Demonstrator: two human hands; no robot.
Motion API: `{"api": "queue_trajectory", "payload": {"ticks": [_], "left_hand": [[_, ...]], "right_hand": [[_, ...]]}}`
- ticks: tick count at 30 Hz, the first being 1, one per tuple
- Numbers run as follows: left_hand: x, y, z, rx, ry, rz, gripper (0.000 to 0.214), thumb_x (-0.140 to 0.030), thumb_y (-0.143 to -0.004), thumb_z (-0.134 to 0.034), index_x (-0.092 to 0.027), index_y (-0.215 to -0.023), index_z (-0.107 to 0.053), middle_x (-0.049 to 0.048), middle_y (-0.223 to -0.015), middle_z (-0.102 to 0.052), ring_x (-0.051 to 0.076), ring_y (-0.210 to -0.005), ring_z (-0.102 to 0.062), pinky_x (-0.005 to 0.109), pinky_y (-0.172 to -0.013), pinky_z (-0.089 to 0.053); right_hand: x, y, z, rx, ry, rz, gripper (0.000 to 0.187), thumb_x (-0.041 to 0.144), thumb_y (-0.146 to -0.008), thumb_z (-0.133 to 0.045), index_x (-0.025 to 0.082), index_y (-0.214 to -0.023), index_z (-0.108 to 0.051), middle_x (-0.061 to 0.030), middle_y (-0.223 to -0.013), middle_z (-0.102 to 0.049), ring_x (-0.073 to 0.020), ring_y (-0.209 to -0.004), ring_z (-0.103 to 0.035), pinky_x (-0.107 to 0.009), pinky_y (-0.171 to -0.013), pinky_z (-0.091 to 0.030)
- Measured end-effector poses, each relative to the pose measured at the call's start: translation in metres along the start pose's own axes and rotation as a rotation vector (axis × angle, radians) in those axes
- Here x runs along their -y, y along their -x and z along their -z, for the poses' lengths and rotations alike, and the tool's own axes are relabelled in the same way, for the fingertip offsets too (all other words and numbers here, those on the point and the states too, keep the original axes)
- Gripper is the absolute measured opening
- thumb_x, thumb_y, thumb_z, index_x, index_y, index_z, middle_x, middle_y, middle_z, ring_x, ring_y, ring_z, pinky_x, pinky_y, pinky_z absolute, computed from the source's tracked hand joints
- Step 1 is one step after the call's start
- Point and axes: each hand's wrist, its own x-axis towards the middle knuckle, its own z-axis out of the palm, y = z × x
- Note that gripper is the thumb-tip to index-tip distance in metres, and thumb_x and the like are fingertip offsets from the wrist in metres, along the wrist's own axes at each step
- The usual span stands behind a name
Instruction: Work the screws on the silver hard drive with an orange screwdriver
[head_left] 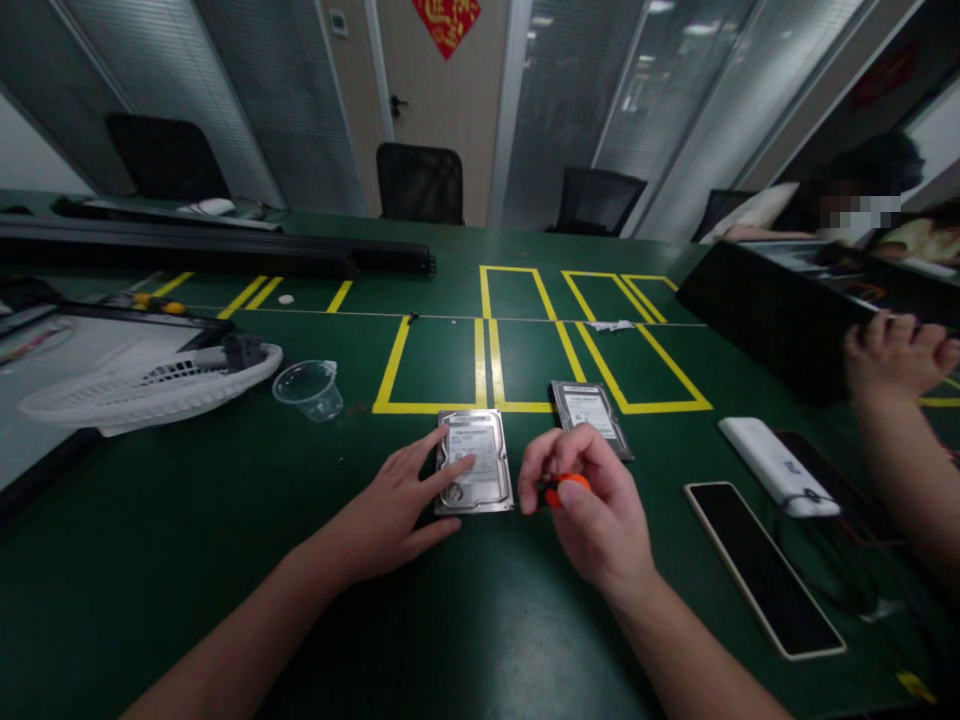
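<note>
A silver hard drive (487, 475) with a white label lies flat on the green table in front of me. My left hand (420, 480) rests at its left side, fingers spread, with fingertips over the label and the left edge. Just right of the drive, my right hand (592, 510) is closed around what looks like a small orange-and-black screwdriver (573, 486); its shaft is mostly hidden by the fingers. Behind that hand lies a second hard drive (596, 413), turned slightly, its label up.
Left stand a clear plastic cup (309, 388) and a white slotted part (161, 385). To the right lie a phone (763, 565), a white power bank (776, 465) and cables. Another person's hand (900, 350) is beside a black case (772, 325). Yellow tape (667, 407) marks rectangles.
</note>
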Motion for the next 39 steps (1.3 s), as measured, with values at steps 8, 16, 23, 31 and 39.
{"api": "queue_trajectory", "payload": {"ticks": [8,16,23,31,39], "left_hand": [[-0.002,0.000,0.002,0.026,-0.004,0.023,0.090,-0.042,-0.107,-0.080,-0.048,-0.181,-0.028,0.0078,-0.192,-0.002,0.049,-0.171,-0.025,0.072,-0.131,-0.036],[-0.001,0.000,0.002,0.024,-0.007,0.021,0.091,-0.041,-0.106,-0.080,-0.047,-0.181,-0.029,0.0077,-0.192,-0.002,0.048,-0.171,-0.025,0.072,-0.131,-0.035],[0.001,0.001,-0.001,-0.002,-0.008,0.000,0.091,-0.040,-0.106,-0.081,-0.047,-0.180,-0.029,0.0069,-0.192,-0.003,0.047,-0.171,-0.026,0.070,-0.132,-0.035],[-0.001,0.000,0.002,0.016,-0.006,0.017,0.090,-0.042,-0.107,-0.080,-0.048,-0.180,-0.029,0.0064,-0.192,-0.001,0.047,-0.171,-0.025,0.070,-0.133,-0.035],[-0.002,0.000,0.003,0.030,-0.004,0.023,0.089,-0.042,-0.107,-0.079,-0.047,-0.180,-0.030,0.0067,-0.192,-0.002,0.048,-0.171,-0.024,0.071,-0.132,-0.034]], "right_hand": [[0.006,-0.001,-0.003,-0.028,-0.034,-0.028,0.017,0.035,-0.109,-0.067,0.021,-0.103,-0.074,-0.0055,-0.099,-0.073,-0.0131,-0.062,-0.054,-0.032,-0.061,-0.037],[0.008,-0.003,-0.003,-0.007,0.013,-0.007,0.037,0.037,-0.112,-0.056,0.018,-0.095,-0.082,-0.0081,-0.093,-0.070,-0.0188,-0.069,-0.055,-0.037,-0.068,-0.040],[0.002,-0.002,0.000,-0.031,0.029,0.022,0.015,0.035,-0.106,-0.076,0.022,-0.100,-0.075,-0.0041,-0.098,-0.071,-0.0181,-0.077,-0.065,-0.033,-0.071,-0.048],[0.004,-0.001,-0.003,-0.044,-0.054,-0.038,0.010,0.030,-0.108,-0.074,0.024,-0.102,-0.069,-0.0024,-0.099,-0.075,-0.0117,-0.058,-0.057,-0.029,-0.056,-0.036],[0.011,-0.004,-0.005,-0.015,0.004,0.004,0.040,0.038,-0.112,-0.052,0.017,-0.096,-0.082,-0.0088,-0.095,-0.070,-0.0176,-0.064,-0.052,-0.037,-0.065,-0.038]]}}
